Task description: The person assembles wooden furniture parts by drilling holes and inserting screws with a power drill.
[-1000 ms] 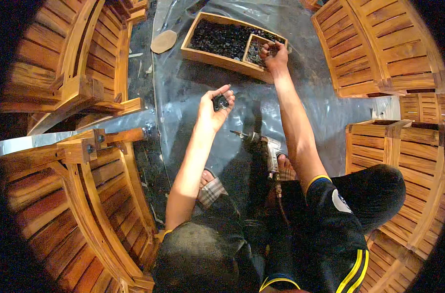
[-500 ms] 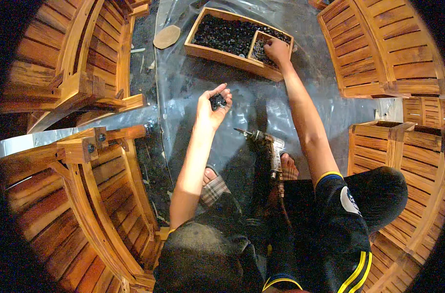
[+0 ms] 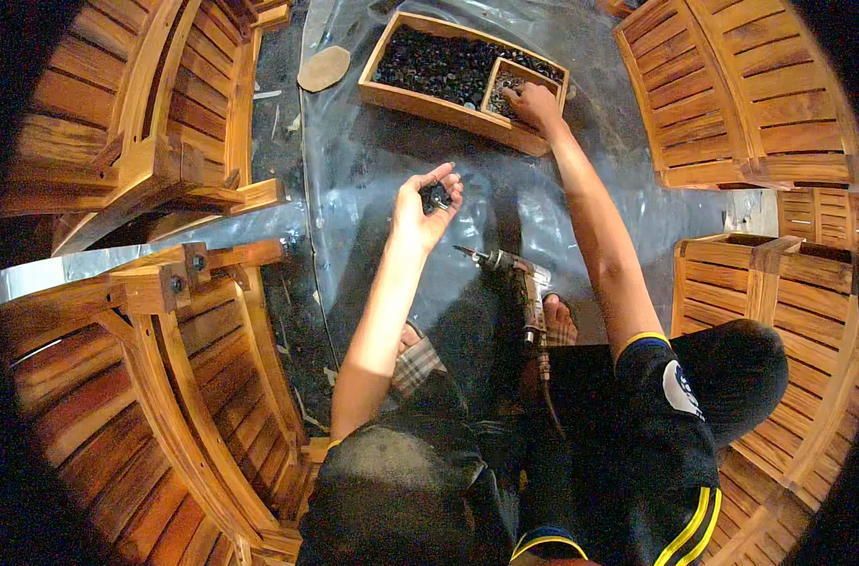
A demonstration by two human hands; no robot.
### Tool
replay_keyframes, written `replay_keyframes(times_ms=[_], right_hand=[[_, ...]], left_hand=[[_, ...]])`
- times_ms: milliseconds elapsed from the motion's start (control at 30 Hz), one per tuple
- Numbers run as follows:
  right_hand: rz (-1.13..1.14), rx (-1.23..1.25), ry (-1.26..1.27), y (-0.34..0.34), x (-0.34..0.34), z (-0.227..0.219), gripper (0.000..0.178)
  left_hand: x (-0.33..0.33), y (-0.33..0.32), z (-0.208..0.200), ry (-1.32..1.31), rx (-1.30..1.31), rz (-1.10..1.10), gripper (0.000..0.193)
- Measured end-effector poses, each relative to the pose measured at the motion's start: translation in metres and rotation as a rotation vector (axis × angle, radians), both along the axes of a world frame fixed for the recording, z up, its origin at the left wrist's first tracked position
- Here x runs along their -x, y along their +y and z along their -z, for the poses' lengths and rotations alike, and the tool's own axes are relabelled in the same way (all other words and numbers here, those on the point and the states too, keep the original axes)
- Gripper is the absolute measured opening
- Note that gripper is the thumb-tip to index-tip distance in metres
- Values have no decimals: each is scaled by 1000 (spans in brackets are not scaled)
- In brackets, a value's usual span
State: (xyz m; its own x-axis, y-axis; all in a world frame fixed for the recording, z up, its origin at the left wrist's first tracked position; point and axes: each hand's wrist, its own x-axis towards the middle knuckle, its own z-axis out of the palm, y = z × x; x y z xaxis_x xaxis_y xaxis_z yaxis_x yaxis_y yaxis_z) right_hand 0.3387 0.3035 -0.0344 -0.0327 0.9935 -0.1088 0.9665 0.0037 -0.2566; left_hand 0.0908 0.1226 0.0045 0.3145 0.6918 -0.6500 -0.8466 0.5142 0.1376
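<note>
My left hand (image 3: pixel 428 206) is cupped around a small heap of black pieces (image 3: pixel 436 196), too small to tell exactly what they are. With its fingers bent down, my right hand (image 3: pixel 535 102) reaches into the small wooden compartment (image 3: pixel 487 102) at the right end of a long wooden box (image 3: pixel 420 102). Small metallic pieces, possibly screws, lie in that compartment; whether my fingertips hold any is hidden. Many black pieces (image 3: pixel 434 66) like those in my palm fill the larger part of the box. A pneumatic driver (image 3: pixel 526 288) stands near my right foot, its bit pointing left.
Slatted wooden furniture pieces rise on both sides: a left far one (image 3: pixel 147 123), a left near one (image 3: pixel 156 358), a right far one (image 3: pixel 731 90) and a right near one (image 3: pixel 769 292). A flat tan piece (image 3: pixel 324 69) lies left of the box on dark plastic sheeting (image 3: pixel 354 151).
My left hand has shifted slightly right, still cupping the black pieces. My right hand has moved a little within the small compartment, its fingers now nearer the compartment's left side.
</note>
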Motion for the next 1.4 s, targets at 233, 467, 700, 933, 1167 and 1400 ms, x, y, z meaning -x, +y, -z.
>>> replay_keyframes(times_ms=[233, 467, 700, 933, 1167, 1400], right_hand=[[324, 40, 894, 3, -9, -10, 37], [472, 369, 1875, -7, -26, -16, 38], [489, 340, 1899, -18, -10, -22, 49], [540, 454, 1938, -21, -17, -32, 52], [300, 287, 2087, -73, 68, -85, 47], [93, 16, 1807, -133, 125, -75, 49]], left_hand=[[-3, 4, -4, -37, -10, 26, 36], [-9, 8, -2, -58, -45, 40, 37], [-12, 6, 1, -16, -16, 57, 37], [-18, 7, -2, 9, -9, 61, 36], [-11, 21, 14, -167, -67, -50, 36], [-35, 33, 0, 77, -64, -73, 16]])
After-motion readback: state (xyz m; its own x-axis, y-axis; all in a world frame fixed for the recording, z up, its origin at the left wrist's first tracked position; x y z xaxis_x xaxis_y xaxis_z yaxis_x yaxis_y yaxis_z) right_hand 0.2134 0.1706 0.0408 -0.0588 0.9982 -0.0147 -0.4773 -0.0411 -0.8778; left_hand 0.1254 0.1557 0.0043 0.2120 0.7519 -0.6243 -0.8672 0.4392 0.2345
